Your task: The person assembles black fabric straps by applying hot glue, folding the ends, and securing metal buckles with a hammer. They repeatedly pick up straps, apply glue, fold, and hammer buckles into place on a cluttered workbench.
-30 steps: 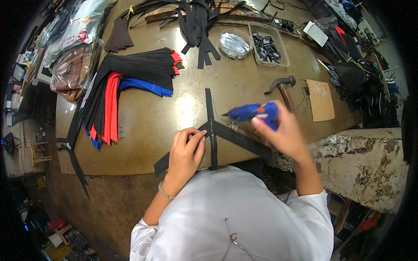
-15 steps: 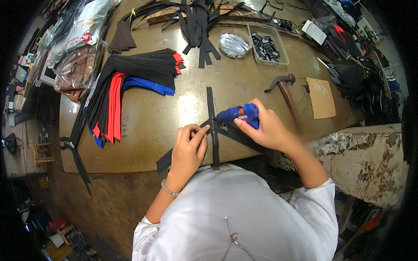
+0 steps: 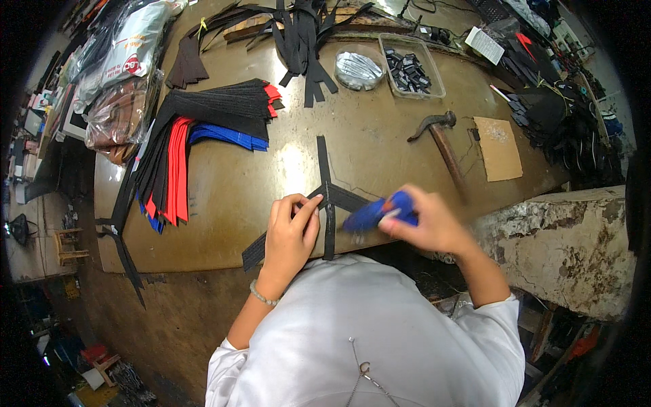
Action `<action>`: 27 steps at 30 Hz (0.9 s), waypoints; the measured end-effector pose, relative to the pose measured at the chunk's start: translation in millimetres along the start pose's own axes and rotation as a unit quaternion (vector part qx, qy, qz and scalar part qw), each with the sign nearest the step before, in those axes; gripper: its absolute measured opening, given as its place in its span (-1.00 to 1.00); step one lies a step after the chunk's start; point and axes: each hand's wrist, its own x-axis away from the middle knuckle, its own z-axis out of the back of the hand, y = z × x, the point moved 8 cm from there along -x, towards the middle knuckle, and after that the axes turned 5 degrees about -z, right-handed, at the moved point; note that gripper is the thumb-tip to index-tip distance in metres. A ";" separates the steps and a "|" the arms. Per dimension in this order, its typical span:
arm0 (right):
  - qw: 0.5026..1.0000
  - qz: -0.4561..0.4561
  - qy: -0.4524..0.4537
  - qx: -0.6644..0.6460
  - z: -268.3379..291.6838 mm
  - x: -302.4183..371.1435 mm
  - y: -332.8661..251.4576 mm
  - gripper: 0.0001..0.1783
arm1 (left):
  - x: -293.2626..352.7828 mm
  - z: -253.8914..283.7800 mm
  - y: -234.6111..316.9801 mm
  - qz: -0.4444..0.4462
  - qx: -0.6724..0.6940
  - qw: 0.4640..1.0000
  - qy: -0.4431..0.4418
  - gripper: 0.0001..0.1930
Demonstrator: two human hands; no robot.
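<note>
The left hand [image 3: 290, 234] presses its fingers flat on 2 crossed black webbing straps [image 3: 327, 197] at the near edge of the brown worktable [image 3: 380, 146]. The right hand [image 3: 434, 224] grips a blue glue gun [image 3: 376, 212] just beside them. Clear plastic bags with a white-and-red label [image 3: 132, 51] lie far left; a white label card [image 3: 484, 45] lies far right.

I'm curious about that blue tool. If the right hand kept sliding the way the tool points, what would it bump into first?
The right hand aims the blue tool leftward at the crossed black straps. It would probably meet the upright strap first, with the left hand's fingers just beyond. The tool is blurred, so its height above the strap is unclear.
</note>
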 end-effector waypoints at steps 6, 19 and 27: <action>0.779 -0.119 0.614 0.046 177.0 59.3 104.7 -0.41 | 0.6 -1.3 4.0 -0.015 -0.021 1.000 -0.005 -0.67; 0.918 0.028 0.356 0.175 169.6 -88.1 31.9 -0.76 | -17.1 -9.9 0.6 -0.030 -0.043 0.999 -0.006 -0.67; 0.929 0.033 0.223 0.294 116.2 -229.8 7.8 -0.73 | -15.9 -10.3 -0.3 -0.030 -0.039 0.999 0.001 -0.67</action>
